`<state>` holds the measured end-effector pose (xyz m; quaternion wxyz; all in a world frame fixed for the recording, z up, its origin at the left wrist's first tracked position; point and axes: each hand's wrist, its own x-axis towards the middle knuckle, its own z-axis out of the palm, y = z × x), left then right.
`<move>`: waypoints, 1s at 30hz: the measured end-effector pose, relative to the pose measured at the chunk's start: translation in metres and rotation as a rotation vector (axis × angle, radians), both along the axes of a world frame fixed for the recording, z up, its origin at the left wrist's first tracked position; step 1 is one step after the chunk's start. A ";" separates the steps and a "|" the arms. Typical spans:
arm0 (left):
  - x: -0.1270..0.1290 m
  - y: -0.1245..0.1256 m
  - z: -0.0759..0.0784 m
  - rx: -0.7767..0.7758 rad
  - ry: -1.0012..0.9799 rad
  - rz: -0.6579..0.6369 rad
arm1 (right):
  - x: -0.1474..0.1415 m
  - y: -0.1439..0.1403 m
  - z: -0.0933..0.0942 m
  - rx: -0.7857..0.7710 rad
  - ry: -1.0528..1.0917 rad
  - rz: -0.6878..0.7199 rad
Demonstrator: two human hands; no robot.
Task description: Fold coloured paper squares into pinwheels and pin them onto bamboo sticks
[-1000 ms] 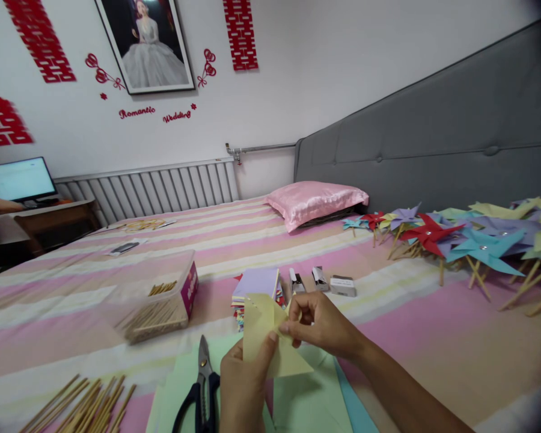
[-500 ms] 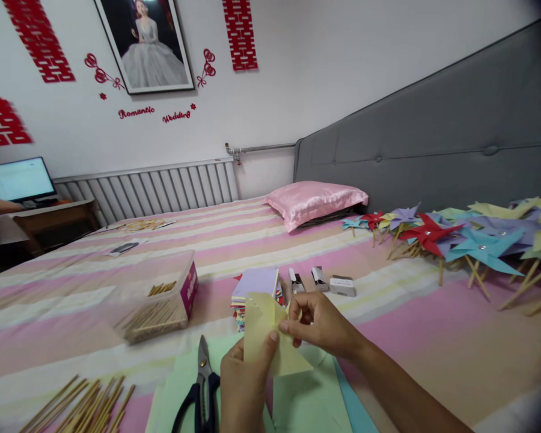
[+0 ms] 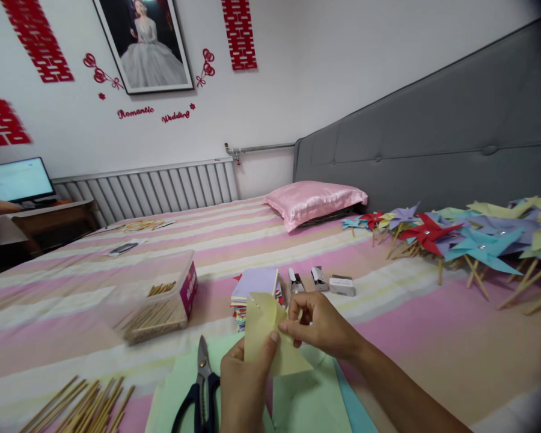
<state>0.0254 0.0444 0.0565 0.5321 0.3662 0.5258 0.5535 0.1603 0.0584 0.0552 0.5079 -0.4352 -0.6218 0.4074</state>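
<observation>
Between my two hands is a yellow paper square with cut slits, one flap curled inward toward its middle. My left hand grips its lower left side, thumb on the front. My right hand pinches the curled flap near the centre; whether a pin is between its fingertips cannot be seen. Scissors with dark handles lie left of my left hand on green paper sheets. Just beyond the hands stands a stack of coloured paper squares.
A clear plastic box holds wooden sticks; more loose sticks lie at front left. Small boxes sit past my right hand. Finished paper pinwheels crowd the right side. A pink pillow rests by the headboard. At far left a person's arm is near a monitor.
The curled yellow flap stands slightly differently beside my right fingertips. Both hands keep nearly the same place and hold.
</observation>
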 end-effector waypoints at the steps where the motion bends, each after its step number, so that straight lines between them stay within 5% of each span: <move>1: 0.000 0.000 0.000 -0.003 -0.001 -0.003 | 0.000 0.000 0.000 0.003 -0.006 -0.004; 18: -0.005 -0.002 -0.001 -0.060 -0.192 -0.198 | -0.004 -0.004 0.001 0.063 -0.072 0.002; 30: -0.003 -0.008 0.007 -0.081 -0.304 -0.215 | 0.000 -0.001 0.000 -0.019 0.304 0.188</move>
